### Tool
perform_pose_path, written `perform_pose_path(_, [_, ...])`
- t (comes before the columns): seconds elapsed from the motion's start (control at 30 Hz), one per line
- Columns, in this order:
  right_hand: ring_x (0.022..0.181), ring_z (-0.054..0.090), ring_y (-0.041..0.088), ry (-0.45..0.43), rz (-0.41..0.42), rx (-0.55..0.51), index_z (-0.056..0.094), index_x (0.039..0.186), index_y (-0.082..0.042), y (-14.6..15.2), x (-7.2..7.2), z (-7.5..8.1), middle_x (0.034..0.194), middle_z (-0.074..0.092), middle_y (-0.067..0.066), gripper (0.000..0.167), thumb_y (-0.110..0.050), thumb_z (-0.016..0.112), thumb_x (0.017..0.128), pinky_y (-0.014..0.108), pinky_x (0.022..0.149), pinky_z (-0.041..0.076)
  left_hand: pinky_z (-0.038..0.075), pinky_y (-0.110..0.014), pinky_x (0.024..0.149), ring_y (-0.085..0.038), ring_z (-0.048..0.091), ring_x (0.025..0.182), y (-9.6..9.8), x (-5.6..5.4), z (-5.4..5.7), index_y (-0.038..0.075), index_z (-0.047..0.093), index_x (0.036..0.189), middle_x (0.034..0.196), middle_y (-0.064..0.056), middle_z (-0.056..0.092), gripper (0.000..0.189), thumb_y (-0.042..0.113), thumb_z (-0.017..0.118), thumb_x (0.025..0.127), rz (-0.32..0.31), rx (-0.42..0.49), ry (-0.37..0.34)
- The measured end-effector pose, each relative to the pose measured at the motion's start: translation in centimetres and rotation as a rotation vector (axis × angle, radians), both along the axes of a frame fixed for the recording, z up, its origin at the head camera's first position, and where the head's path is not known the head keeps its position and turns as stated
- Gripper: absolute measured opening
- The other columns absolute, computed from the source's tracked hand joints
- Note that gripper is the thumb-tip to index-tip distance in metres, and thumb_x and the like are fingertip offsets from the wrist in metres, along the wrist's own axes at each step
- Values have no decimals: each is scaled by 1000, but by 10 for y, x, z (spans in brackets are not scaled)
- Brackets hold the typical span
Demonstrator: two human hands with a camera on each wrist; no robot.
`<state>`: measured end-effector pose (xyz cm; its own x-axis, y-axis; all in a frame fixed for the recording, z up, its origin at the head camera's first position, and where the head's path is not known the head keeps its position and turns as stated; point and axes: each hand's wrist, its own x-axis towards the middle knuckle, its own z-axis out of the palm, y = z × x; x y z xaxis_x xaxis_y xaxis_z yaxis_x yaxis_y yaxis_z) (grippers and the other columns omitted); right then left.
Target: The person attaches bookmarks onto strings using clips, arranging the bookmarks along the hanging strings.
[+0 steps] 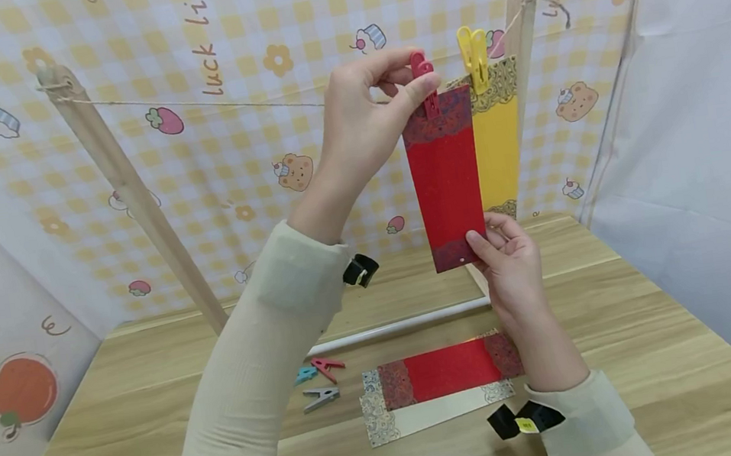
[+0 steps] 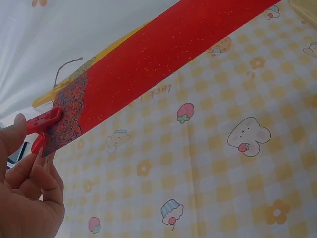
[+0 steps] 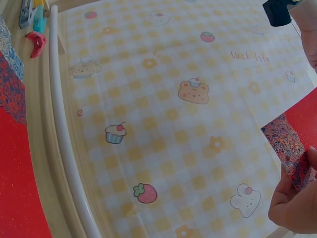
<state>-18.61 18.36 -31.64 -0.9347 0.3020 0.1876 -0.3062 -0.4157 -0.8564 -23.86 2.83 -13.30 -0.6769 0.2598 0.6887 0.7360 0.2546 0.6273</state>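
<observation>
My left hand (image 1: 364, 109) pinches a red clothespin (image 1: 430, 101) between thumb and fingers. The clothespin sits over the patterned top end of a long red paper card (image 1: 448, 182), which hangs upright. At the card's lower right corner, my right hand (image 1: 515, 270) pinches the patterned bottom end. Behind it a yellow card (image 1: 500, 156) hangs from the string (image 1: 218, 106) under a yellow clothespin (image 1: 475, 63). In the left wrist view the red clothespin (image 2: 45, 121) lies across the card's edge. Whether it also grips the string is hidden by my left hand.
Two wooden posts, left (image 1: 140, 204) and right (image 1: 522, 3), hold the string, with a white bar (image 1: 392, 328) low between them. On the table lie another red card (image 1: 450, 371), a cream card (image 1: 438, 409), and pink (image 1: 330, 366), teal (image 1: 305, 375) and grey (image 1: 322, 398) clothespins.
</observation>
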Motion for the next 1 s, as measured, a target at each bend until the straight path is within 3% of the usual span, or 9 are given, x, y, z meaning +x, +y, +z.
perform_pose_path(0.13, [83, 71, 7, 15, 20, 4, 63, 103, -17, 0, -1, 0, 93, 75, -7, 20, 1, 59, 96, 20, 78, 58, 46, -18, 87, -9, 61, 92, -1, 0, 0, 7, 72, 118, 100, -8, 75, 32, 20, 75, 89, 10, 2, 1])
perform_pose_path(0.53, [77, 70, 5, 47, 33, -10, 67, 93, -17, 2, -4, -2, 86, 75, -6, 24, 5, 58, 96, 19, 72, 55, 46, -16, 86, -11, 61, 92, -2, -1, -2, 8, 69, 124, 103, -9, 75, 35, 19, 73, 91, -10, 27, -20])
perform_pose_path(0.77, [76, 69, 5, 40, 29, -5, 67, 92, -16, 5, -6, -3, 85, 75, -6, 26, 8, 57, 95, 20, 71, 54, 49, -21, 64, -11, 58, 91, -5, 0, -4, 11, 67, 128, 107, -6, 74, 37, 20, 72, 92, -2, 38, -43])
perform_pose_path(1.0, [80, 71, 6, 31, 8, -10, 67, 90, -16, 8, -6, -4, 87, 75, -6, 29, 11, 58, 93, 20, 77, 57, 44, -20, 55, -11, 59, 92, -8, 3, -7, 10, 68, 126, 117, -3, 73, 35, 17, 71, 92, -10, 77, -56])
